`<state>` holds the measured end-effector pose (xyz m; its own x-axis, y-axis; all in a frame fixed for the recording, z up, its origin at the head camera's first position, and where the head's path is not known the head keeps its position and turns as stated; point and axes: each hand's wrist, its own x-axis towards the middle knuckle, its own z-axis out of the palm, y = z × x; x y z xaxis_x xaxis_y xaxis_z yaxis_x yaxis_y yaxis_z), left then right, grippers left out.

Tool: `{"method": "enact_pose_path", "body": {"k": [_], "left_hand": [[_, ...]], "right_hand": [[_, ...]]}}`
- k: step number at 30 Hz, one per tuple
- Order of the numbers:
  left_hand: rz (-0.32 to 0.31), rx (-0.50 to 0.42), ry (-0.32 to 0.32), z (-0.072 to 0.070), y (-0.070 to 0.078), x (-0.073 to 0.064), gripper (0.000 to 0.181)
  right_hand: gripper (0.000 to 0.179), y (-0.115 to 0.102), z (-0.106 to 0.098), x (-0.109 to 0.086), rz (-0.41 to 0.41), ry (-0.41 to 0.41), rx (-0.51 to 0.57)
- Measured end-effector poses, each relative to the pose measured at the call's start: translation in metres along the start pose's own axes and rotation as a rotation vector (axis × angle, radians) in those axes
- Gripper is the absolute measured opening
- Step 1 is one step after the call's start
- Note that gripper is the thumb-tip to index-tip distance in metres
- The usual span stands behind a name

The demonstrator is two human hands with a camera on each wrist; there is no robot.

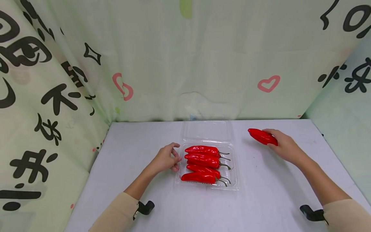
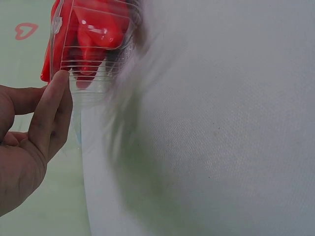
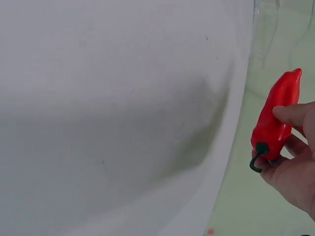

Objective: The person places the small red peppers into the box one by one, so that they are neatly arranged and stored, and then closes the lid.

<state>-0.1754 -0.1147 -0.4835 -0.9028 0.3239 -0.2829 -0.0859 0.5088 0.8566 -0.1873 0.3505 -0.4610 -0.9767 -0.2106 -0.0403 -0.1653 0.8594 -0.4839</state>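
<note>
In the head view my right hand (image 1: 282,145) grips a red chili pepper (image 1: 262,136) above the right part of the table. The right wrist view has this pepper (image 3: 276,115) between thumb and fingers, its green stem pointing down. Several more red chili peppers (image 1: 203,160) lie in a row in a clear plastic container (image 1: 234,180), stems toward the right. My left hand (image 1: 167,158) is at the container's left side, its fingertips right at the wall. In the left wrist view the fingers of the left hand (image 2: 39,123) are fairly straight against the ribbed plastic.
The container's clear hinged lid (image 1: 207,131) stands back toward the rear of the white table (image 1: 139,138). A pale green curtain (image 1: 203,64) with dark lettering and pink hearts hangs behind and along both sides. A black strap or mount (image 1: 145,207) sits at each sleeve.
</note>
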Motion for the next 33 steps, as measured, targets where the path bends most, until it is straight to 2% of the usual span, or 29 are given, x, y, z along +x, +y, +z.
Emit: {"method": "enact_pose_path", "body": {"k": [22, 33], "left_hand": [[-0.009, -0.008, 0.005, 0.001, 0.000, 0.000, 0.060], [-0.001, -0.011, 0.000, 0.000, 0.001, 0.000, 0.059]], "right_hand": [[0.060, -0.068, 0.012, -0.009, -0.220, 0.017, 0.046], [0.060, -0.099, 0.018, -0.012, -0.271, -0.026, 0.060]]}}
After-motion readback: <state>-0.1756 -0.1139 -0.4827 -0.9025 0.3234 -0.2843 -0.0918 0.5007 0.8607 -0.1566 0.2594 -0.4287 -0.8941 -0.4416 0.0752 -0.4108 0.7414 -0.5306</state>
